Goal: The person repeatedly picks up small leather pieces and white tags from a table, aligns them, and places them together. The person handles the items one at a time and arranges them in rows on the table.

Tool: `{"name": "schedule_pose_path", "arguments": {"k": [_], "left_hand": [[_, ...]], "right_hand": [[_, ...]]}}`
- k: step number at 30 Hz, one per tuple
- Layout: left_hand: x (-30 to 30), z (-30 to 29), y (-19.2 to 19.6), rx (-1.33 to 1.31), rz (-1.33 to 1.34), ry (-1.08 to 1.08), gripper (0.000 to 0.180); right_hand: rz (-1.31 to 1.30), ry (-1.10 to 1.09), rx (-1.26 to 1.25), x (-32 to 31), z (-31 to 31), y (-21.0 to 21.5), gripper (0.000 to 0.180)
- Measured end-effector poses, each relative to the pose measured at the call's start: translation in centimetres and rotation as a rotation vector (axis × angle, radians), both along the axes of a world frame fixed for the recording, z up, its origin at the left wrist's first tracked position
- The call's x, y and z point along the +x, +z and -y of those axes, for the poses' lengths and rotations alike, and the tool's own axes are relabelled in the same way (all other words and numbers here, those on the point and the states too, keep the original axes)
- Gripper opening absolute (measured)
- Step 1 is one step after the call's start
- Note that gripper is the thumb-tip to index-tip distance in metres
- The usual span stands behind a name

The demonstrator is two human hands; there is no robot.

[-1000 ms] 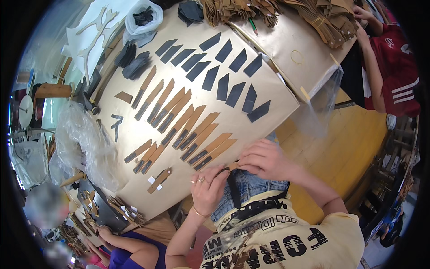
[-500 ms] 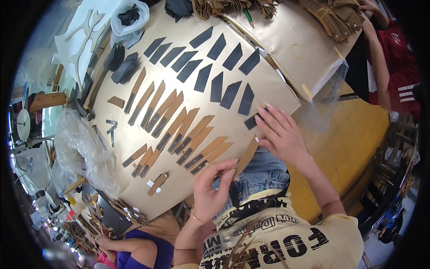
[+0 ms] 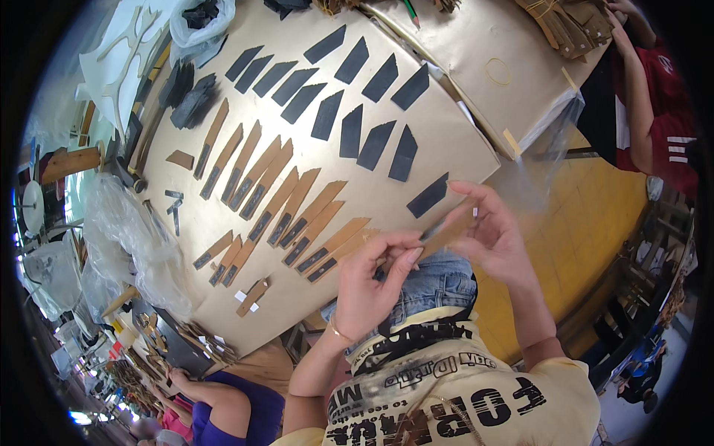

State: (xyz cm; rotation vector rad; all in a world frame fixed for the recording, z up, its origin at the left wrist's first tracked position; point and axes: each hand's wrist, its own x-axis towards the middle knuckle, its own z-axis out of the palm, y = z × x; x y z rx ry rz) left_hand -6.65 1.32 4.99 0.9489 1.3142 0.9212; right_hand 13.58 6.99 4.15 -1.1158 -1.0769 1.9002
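Left hand (image 3: 372,282): fingers closed on the near end of a brown strip (image 3: 451,226), thumb on the near side. Strip held up off the worktop (image 3: 461,145), tilted, its far end to the right, beyond the worktop's near-right edge. Dark edge along the strip; small white label (image 3: 474,212) close to its far end.

Right hand (image 3: 497,230): thumb and forefinger spread, curved around the strip's far end. Cannot tell whether the fingers behind it grip or only touch.

Just beyond the hands, one black piece (image 3: 428,195) lying flat, slanted, near the right fingertips, apart from the others. Farther off, two uneven rows of slant-ended black pieces (image 3: 351,131).

Left of the hands: brown strips with dark patches (image 3: 271,193) in staggered rows, some overlapping. Near-left of these, a short brown piece (image 3: 251,297) with white tags. Far left: small black strips (image 3: 174,202), a small brown offcut (image 3: 180,158), dark stacks (image 3: 195,102), a plastic bag (image 3: 201,30) with black contents.

Far right, on an adjoining surface: a loose rubber band (image 3: 499,71), a brown bundle (image 3: 571,30); a person in red (image 3: 666,126) beside it. Near left, a person in purple (image 3: 256,409).
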Motion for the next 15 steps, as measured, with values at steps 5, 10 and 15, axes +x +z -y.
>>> {"name": "schedule_pose_path", "arguments": {"k": [5,10,15], "left_hand": [[0.0,-0.2,-1.9,0.037,-0.093,0.104,0.02],[0.2,-0.7,-1.7,0.051,-0.248,0.127,0.011],[0.6,-1.4,-1.0,0.083,-0.372,0.095,0.011]], "right_hand": [[0.321,-0.029,0.205,-1.2,-0.5,-0.4,0.057],[0.484,-0.099,0.367,-1.7,-1.4,-0.8,0.051],[0.509,-0.066,0.398,-1.7,-2.1,-1.0,0.05]]}}
